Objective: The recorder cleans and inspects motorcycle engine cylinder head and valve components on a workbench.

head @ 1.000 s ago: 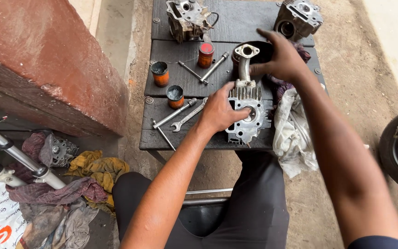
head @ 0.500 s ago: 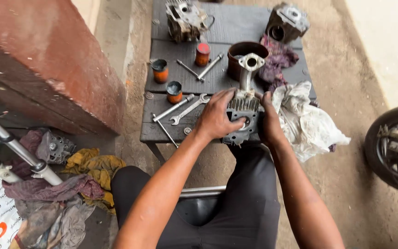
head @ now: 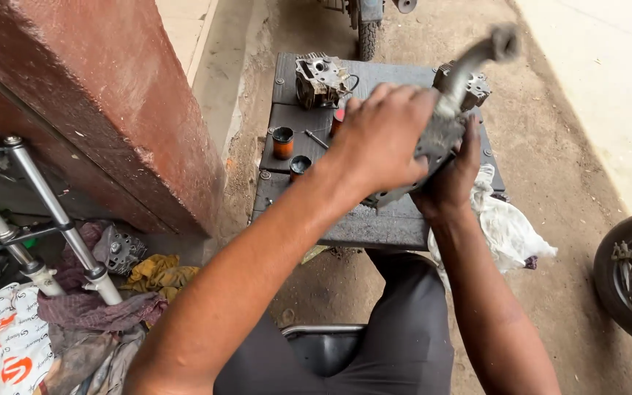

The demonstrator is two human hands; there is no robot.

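Left hand: the left hand point(head: 383, 139) was wrapped over the top of the engine casting point(head: 444, 121), fingers curled shut around its upper body.
Right hand: the right hand point(head: 453, 172) gripped the same casting from below and behind, fingers closed on its lower edge; its palm was mostly hidden by the part.
Where the part was: lifted clear of the dark work table point(head: 374, 223), held tilted in the air above the table's right half, its tube-like neck pointing up and away.
Risk of a slip: the casting looked heavy and grimy, so I judged an oily grip could let it slide and drop onto the table or the lap below.
Risk to nearby parts: two small orange-and-black cups point(head: 283, 142) stood just to the left of the hands; a swing of the casting could knock them off the edge.
Risk from the neck: the long neck was motion-blurred, so its reach was hard to judge, and it could strike the cylinder part point(head: 471, 86) behind it.
Look of the part: grey cast metal, dull and dirty, with a blocky base and a curved pipe-like end; fine detail was blurred.
Around it: another engine part point(head: 321, 77) sat at the table's far left, and a white rag point(head: 506, 228) hung off the right side.
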